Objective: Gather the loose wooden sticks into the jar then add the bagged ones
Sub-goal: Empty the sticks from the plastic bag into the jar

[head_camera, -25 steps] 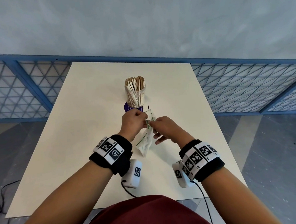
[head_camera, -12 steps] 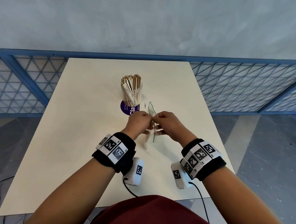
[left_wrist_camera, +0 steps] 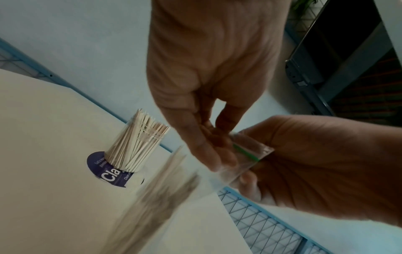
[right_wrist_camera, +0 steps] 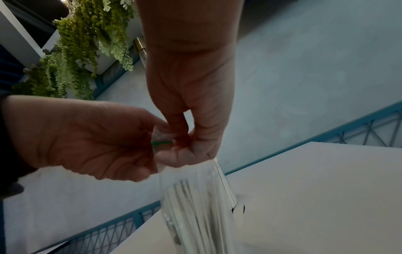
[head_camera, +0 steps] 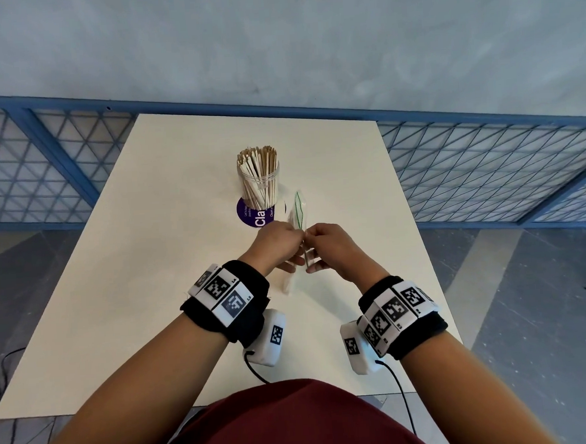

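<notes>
A clear jar (head_camera: 259, 184) packed with upright wooden sticks stands on the cream table (head_camera: 150, 265), just beyond my hands. Between the hands I hold a clear plastic bag (head_camera: 299, 214) with a green zip line, above the table. My left hand (head_camera: 286, 244) pinches one side of the bag's mouth and my right hand (head_camera: 317, 246) pinches the other. In the left wrist view the left hand (left_wrist_camera: 215, 154) pinches the bag (left_wrist_camera: 245, 154) at the zip. In the right wrist view the bag (right_wrist_camera: 195, 197) hangs below my right hand (right_wrist_camera: 185, 151) with sticks inside.
A purple round disc (head_camera: 255, 214) with white lettering lies under or against the jar's base. A blue railing with mesh panels (head_camera: 487, 168) runs behind and beside the table. Cables hang from both wrist cameras near the table's front edge.
My hands have drawn closer together on the bag's mouth. The bag has turned more upright, with its zip end sticking up above my fingers.
</notes>
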`<state>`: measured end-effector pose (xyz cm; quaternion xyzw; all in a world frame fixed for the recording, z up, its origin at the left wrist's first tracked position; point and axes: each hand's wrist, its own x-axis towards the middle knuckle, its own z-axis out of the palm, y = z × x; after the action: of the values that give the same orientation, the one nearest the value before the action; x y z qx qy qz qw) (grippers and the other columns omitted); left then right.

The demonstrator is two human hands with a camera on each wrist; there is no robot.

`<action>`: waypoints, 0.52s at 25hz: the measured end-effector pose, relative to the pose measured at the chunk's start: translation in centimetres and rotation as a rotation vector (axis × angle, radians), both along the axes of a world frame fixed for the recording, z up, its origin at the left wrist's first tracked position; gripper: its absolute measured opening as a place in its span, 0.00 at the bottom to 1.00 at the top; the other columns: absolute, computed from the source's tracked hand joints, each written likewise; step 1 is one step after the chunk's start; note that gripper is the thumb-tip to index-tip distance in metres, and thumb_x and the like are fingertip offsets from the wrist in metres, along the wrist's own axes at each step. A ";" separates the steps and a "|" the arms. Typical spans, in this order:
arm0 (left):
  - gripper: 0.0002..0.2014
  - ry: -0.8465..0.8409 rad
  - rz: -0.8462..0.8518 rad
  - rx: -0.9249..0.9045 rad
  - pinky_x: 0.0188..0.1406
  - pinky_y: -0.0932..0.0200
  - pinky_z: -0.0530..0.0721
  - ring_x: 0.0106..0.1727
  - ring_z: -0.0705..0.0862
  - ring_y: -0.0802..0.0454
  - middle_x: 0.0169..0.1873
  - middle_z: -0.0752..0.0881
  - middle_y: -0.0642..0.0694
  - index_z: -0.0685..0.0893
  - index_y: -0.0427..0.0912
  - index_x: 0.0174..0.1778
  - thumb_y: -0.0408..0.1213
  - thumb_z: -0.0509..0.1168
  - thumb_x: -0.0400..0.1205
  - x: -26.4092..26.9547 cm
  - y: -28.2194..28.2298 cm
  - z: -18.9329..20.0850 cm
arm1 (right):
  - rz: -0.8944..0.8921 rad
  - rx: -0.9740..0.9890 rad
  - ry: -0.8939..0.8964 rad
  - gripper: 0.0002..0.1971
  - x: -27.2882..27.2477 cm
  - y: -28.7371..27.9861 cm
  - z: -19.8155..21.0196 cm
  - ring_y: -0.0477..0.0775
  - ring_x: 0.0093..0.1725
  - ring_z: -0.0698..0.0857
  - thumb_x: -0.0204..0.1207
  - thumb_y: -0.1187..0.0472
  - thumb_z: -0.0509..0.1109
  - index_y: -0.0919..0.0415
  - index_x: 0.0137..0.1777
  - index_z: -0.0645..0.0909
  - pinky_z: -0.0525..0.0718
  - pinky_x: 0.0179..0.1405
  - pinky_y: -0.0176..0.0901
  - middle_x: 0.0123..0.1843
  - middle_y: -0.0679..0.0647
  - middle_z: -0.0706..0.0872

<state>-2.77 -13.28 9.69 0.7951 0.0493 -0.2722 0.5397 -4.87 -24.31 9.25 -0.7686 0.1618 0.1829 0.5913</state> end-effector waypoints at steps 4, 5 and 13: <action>0.11 -0.091 0.082 -0.044 0.39 0.45 0.90 0.31 0.87 0.39 0.30 0.83 0.34 0.76 0.36 0.30 0.30 0.55 0.78 -0.2 0.3 -1.3 | -0.090 0.102 0.002 0.13 -0.1 -0.1 -0.2 0.58 0.30 0.80 0.75 0.76 0.54 0.64 0.32 0.70 0.90 0.37 0.55 0.33 0.59 0.76; 0.10 -0.089 0.180 -0.092 0.36 0.47 0.91 0.30 0.88 0.40 0.30 0.82 0.33 0.75 0.35 0.31 0.29 0.54 0.78 0.0 0.6 -1.7 | -0.168 0.183 0.008 0.13 -0.1 -0.4 -0.2 0.59 0.31 0.81 0.75 0.78 0.52 0.64 0.33 0.69 0.90 0.35 0.53 0.34 0.60 0.75; 0.05 -0.141 0.198 0.161 0.32 0.57 0.78 0.33 0.84 0.49 0.36 0.79 0.44 0.72 0.41 0.39 0.32 0.63 0.75 0.7 2.4 -1.7 | -0.135 0.035 -0.042 0.11 0.0 -1.1 -0.7 0.53 0.32 0.79 0.77 0.71 0.54 0.60 0.35 0.70 0.86 0.38 0.53 0.35 0.54 0.75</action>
<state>-2.03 -10.88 7.99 0.8441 0.1113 -0.1562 0.5007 -4.90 -25.40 8.54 -0.7494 0.1975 0.1291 0.6187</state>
